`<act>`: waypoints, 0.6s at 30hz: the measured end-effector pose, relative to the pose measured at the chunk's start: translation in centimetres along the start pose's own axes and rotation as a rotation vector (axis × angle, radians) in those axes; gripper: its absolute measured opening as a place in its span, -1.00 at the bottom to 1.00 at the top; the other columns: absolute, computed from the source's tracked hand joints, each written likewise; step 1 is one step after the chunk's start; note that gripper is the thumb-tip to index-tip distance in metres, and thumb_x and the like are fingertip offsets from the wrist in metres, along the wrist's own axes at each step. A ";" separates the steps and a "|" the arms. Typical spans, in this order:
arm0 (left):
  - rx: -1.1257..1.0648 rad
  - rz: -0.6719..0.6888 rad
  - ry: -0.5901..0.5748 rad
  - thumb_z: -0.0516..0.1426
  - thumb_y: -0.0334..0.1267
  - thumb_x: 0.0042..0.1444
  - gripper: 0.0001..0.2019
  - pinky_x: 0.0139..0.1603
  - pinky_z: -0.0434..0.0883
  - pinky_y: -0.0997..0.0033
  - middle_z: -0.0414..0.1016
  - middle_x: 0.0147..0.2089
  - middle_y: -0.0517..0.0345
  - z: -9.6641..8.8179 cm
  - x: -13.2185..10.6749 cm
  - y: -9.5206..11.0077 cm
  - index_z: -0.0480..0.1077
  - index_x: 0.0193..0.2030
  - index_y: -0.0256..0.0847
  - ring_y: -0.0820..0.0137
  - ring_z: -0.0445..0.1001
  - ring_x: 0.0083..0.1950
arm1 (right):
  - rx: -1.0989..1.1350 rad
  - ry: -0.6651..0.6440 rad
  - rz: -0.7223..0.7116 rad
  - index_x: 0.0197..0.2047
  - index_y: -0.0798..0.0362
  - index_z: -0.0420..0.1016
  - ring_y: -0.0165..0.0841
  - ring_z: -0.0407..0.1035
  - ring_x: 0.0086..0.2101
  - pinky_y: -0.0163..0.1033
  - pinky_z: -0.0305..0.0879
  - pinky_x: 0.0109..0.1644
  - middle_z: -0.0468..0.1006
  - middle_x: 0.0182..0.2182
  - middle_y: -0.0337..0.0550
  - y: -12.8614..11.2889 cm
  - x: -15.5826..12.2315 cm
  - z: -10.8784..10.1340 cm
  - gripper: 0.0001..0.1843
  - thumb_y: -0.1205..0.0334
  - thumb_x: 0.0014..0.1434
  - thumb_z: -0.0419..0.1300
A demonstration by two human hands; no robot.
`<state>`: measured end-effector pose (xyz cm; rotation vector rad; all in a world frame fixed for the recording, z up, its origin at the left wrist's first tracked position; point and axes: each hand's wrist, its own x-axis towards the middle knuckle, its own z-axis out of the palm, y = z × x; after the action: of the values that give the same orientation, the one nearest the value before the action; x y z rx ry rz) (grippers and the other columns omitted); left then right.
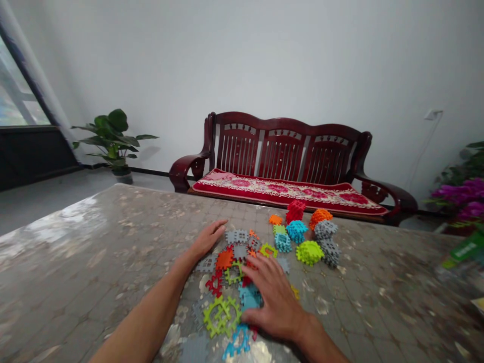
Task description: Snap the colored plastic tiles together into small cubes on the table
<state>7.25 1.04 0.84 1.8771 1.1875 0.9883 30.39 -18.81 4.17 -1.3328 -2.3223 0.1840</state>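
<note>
Notch-edged flat plastic tiles in grey, orange, red, lime green and blue lie in a loose spread between my hands, longest away from me, the right hand nearer, its wide grip over their right side, though I cannot tell whether its fingertips touch any. My left hand rests slack, fingers stretched, beside the spread's far left edge on the grey-brown patterned worktop; many tiles have cut-out middles, and beyond my right hand stand bright clustered stacks.
</note>
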 end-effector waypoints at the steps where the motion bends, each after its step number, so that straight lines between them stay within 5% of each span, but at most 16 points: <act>1: -0.006 0.000 0.010 0.07 0.08 0.12 -0.47 0.34 0.23 0.07 0.53 0.18 -0.03 -0.2 -0.2 -0.4 0.49 0.11 -0.19 0.13 0.43 0.22 | 0.019 -0.045 -0.043 0.38 -0.17 0.13 -0.03 -0.02 0.34 0.21 -0.18 0.42 0.15 0.38 -0.10 -0.5 -0.1 0.2 -0.04 -0.25 0.00 0.34; 6: -0.123 -0.042 0.066 0.12 0.07 0.09 -0.50 0.32 0.25 0.05 0.56 0.13 -0.03 -0.4 -0.5 -1.2 0.51 0.06 -0.20 0.12 0.46 0.18 | 0.066 -0.182 -0.225 0.44 -0.18 -0.04 -0.05 -0.14 0.38 0.22 -0.22 0.42 0.07 0.41 -0.10 -2.3 -0.3 1.7 -0.03 -0.25 0.10 0.27; 10: -0.203 -0.067 0.065 0.15 0.07 0.08 -0.50 0.28 0.29 0.06 0.58 0.10 -0.04 -0.5 -0.1 -1.1 0.51 0.05 -0.21 0.13 0.48 0.16 | 0.048 -0.174 -0.171 0.38 -0.12 0.07 -0.08 -0.04 0.35 0.18 -0.22 0.43 0.21 0.35 -0.12 -3.1 0.3 2.9 -0.21 -0.21 0.20 0.20; 14: -0.209 -0.073 0.044 0.17 0.06 0.07 -0.53 0.27 0.30 0.08 0.59 0.08 -0.02 -0.6 0.0 -1.0 0.53 0.02 -0.20 0.14 0.49 0.12 | -0.006 -0.114 -0.144 0.20 -0.05 0.30 -0.16 0.23 0.14 -0.01 0.07 0.30 0.49 0.10 -0.12 -3.8 0.9 3.9 -0.44 -0.11 0.22 0.21; 18: -0.234 -0.093 0.008 0.18 0.05 0.05 -0.52 0.25 0.32 0.09 0.60 0.07 -0.02 -0.7 0.2 -1.3 0.53 0.02 -0.22 0.14 0.50 0.12 | -0.138 -0.039 -0.120 -0.01 -0.01 0.42 -0.24 0.35 -0.19 -0.16 0.26 -0.07 0.56 -0.23 -0.14 -3.7 1.6 4.9 -0.77 0.25 0.25 0.17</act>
<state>6.15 1.74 0.08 1.6229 1.1016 1.0362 24.62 -18.89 1.57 -1.2580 -2.4785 0.0124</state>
